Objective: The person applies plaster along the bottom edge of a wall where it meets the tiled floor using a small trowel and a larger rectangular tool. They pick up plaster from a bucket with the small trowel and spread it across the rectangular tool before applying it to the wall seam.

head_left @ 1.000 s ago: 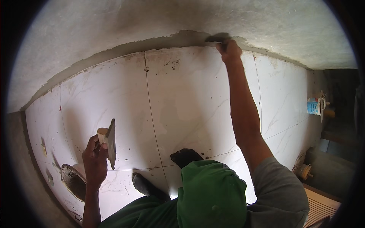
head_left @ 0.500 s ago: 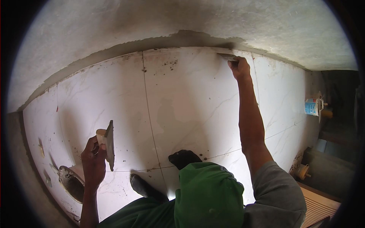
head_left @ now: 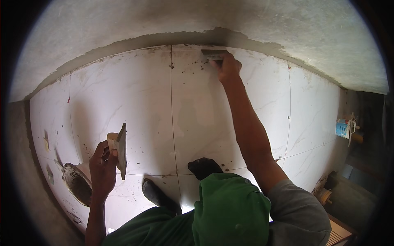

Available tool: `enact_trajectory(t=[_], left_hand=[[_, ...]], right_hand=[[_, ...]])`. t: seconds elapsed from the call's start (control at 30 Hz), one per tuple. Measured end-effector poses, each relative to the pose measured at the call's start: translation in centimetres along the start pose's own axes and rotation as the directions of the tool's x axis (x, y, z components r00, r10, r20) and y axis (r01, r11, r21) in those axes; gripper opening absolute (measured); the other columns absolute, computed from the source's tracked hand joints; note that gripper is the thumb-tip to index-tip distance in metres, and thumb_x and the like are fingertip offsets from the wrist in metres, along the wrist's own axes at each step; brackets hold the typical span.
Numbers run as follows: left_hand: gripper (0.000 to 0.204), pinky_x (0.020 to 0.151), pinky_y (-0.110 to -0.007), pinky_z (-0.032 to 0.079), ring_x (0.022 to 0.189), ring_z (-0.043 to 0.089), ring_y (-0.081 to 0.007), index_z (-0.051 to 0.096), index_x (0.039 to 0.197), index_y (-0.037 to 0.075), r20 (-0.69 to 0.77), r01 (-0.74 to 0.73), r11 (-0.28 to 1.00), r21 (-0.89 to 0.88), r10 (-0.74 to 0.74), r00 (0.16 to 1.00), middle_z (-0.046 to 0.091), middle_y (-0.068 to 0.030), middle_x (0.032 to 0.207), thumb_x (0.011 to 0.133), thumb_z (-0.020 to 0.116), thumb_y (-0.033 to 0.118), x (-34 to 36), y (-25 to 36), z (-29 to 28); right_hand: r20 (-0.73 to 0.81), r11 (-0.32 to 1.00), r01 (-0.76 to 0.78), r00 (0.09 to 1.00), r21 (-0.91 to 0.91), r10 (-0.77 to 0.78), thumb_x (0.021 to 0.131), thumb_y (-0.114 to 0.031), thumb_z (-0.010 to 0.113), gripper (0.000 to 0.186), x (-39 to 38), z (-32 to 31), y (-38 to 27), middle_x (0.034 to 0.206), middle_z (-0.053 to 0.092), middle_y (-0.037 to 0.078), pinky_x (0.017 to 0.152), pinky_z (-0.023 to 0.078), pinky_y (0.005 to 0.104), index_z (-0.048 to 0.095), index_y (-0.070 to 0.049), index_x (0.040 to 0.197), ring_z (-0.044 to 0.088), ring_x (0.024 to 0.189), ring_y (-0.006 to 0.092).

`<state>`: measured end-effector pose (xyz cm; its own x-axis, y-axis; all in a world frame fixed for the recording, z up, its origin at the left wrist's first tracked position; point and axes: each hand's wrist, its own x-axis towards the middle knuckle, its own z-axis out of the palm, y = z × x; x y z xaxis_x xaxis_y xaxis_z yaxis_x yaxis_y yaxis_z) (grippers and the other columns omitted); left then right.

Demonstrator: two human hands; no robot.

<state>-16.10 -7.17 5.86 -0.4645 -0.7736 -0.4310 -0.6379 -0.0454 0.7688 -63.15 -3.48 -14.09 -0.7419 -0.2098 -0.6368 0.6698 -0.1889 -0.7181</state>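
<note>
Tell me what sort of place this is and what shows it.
Probably a room under construction or renovation: a ragged, darker mortar-like strip edges the bare wall, grimy marbled floor tiles lie beside it, and the right hand holds a flat trowel.

White tiled floor (head_left: 139, 94): dark crumbs (head_left: 172, 66) scattered, mortar-crusted container (head_left: 76, 185).

We see a grey float (head_left: 122, 151) with a beige handle (head_left: 112, 139). Our floor tiles (head_left: 213, 135) are white, faintly veined.
</note>
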Motion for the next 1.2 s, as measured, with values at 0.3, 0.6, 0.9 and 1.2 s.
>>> enact_trajectory(t=[0.3,0.6,0.9,1.2], left_hand=[[0.03,0.086,-0.032,0.053,0.098,0.067,-0.0156,0.06,0.131,-0.001,0.0,-0.014,1.0,-0.015,0.014,1.0,0.072,-0.0098,0.105,0.108,0.058,0.017,-1.1,-1.1,-1.1],[0.029,0.093,-0.038,0.056,0.101,0.067,-0.0165,0.062,0.13,-0.001,0.032,0.02,0.996,-0.081,-0.017,0.999,0.073,-0.0111,0.108,0.107,0.062,0.017,-2.0,-1.3,-1.6],[0.03,0.091,-0.036,0.058,0.101,0.069,-0.0165,0.062,0.131,-0.001,0.016,-0.019,0.996,-0.092,0.021,1.0,0.073,-0.0116,0.108,0.108,0.062,0.019,-2.2,-1.4,-2.3],[0.033,0.08,-0.031,0.052,0.092,0.063,-0.012,0.06,0.13,-0.001,0.071,-0.039,0.997,-0.06,0.043,0.997,0.07,-0.0075,0.101,0.109,0.06,0.024,-1.0,-1.2,-1.3]], right_hand=[[0.225,0.987,0.031,0.972,0.158,-0.067,0.095,-0.004,0.062,0.041,-3.0,4.5,-1.3,0.129,0.054,0.023,0.084,0.072,0.0414,0.043,0.013,0.126,0.062,0.114,0.0319],[-0.014,0.999,0.051,0.999,-0.013,-0.051,0.093,0.004,0.058,0.033,-4.4,7.8,3.8,0.124,0.059,0.023,0.083,0.072,0.0486,0.048,0.013,0.123,0.067,0.109,0.0375],[0.06,0.995,0.065,0.996,0.073,-0.069,0.095,0.003,0.058,0.036,-5.1,5.1,1.3,0.127,0.061,0.024,0.086,0.068,0.0508,0.051,0.012,0.13,0.067,0.109,0.0385],[0.214,0.985,0.106,0.968,0.135,-0.133,0.097,0.0,0.059,0.026,-3.0,1.4,-2.5,0.122,0.064,0.02,0.086,0.066,0.0488,0.058,0.008,0.122,0.069,0.104,0.0339]])
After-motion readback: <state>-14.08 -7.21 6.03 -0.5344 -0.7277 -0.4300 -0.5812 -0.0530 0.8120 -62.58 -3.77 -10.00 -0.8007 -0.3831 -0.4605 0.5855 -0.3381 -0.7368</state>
